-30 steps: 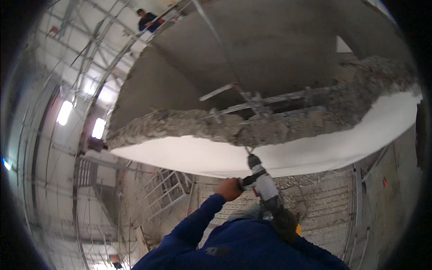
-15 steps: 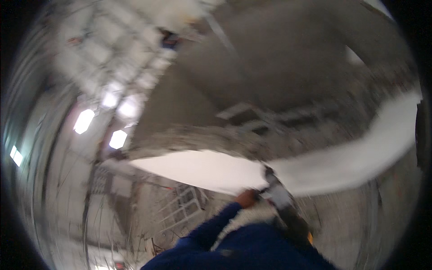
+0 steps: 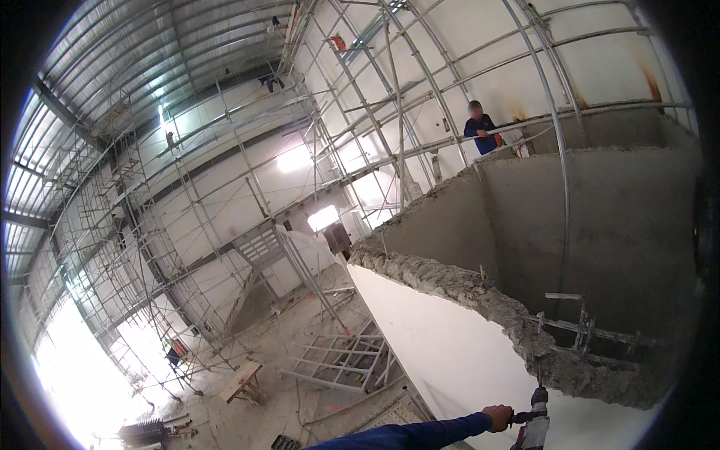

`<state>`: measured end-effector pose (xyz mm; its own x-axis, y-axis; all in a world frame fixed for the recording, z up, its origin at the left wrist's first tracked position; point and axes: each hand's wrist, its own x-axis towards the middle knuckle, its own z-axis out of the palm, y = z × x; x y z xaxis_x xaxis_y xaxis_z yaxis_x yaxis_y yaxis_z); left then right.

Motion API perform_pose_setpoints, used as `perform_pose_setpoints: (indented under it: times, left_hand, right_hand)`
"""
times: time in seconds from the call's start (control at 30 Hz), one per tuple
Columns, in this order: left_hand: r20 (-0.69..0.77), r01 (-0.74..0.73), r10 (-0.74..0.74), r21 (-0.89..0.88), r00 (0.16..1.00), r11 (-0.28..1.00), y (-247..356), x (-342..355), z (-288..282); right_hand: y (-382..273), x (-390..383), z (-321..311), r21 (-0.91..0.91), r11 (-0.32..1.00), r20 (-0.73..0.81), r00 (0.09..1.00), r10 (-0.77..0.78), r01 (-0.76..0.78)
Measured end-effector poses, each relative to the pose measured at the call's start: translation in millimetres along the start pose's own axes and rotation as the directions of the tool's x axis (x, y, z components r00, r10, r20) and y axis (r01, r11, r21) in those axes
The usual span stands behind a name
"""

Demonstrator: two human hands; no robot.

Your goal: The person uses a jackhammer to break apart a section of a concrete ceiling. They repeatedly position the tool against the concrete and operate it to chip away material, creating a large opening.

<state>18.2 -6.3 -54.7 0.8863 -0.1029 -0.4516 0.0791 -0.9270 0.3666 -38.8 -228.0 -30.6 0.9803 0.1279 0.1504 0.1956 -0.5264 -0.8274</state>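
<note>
My left hand [image 3: 497, 418] is closed round the side handle of a rotary hammer drill [image 3: 535, 421] at the lower right. A dark blue sleeve covers that forearm, which reaches in from the lower edge. The drill points up, and its bit meets the rough, broken top of a concrete wall [image 3: 480, 286], though whether it touches cannot be made out. Smooth white plaster [image 3: 442, 330] covers the near face of this wall. The drill's rear end runs out of the picture, and my right hand is out of view.
Behind the broken edge lies a deep grey concrete enclosure [image 3: 630, 202] with a metal ladder-like frame [image 3: 581, 326]. A person [image 3: 480, 129] in dark blue stands at its far side. Scaffolding [image 3: 397, 97] lines the walls. Far below are a metal grid frame [image 3: 345, 356] and a wooden bench [image 3: 241, 381].
My view has swung left and up, from a blurred look down to a sharp view across the hall. The drill and left hand now sit lower and farther right, with the left hand still gripping.
</note>
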Motion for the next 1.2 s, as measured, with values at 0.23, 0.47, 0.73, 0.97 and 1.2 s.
perform_pose_setpoints:
  times: [0.23, 0.47, 0.73, 0.97, 1.2]
  left_hand:
    - [0.005, 0.007, -0.007, 0.006, 1.0, 1.0, 19, -14, 4]
    - [0.149, -0.243, 0.234, 0.041, 0.961, 0.969, 28, -54, 30]
    - [0.112, -0.123, 0.158, -0.269, 0.981, 0.955, 99, -138, 46]
    - [-0.202, -0.302, 0.224, -0.651, 0.953, 0.697, 139, -126, -18]
    - [-0.227, -0.26, 0.142, -0.923, 0.963, 0.284, 135, -112, -58]
  right_hand:
    - [1, -18, 0, -0.001, 1.0, -0.004, 1.0, 0.015, -0.015]
    - [38, -63, -33, 0.077, 0.994, -0.134, 0.987, 0.088, -0.078]
    - [20, -223, -162, 0.16, 0.975, -0.069, 0.984, 0.166, -0.153]
    - [-122, -99, -257, -0.076, 0.97, 0.047, 0.973, -0.227, 0.23]
    - [-236, 14, -255, -0.424, 0.681, 0.448, 0.792, -0.415, 0.597]
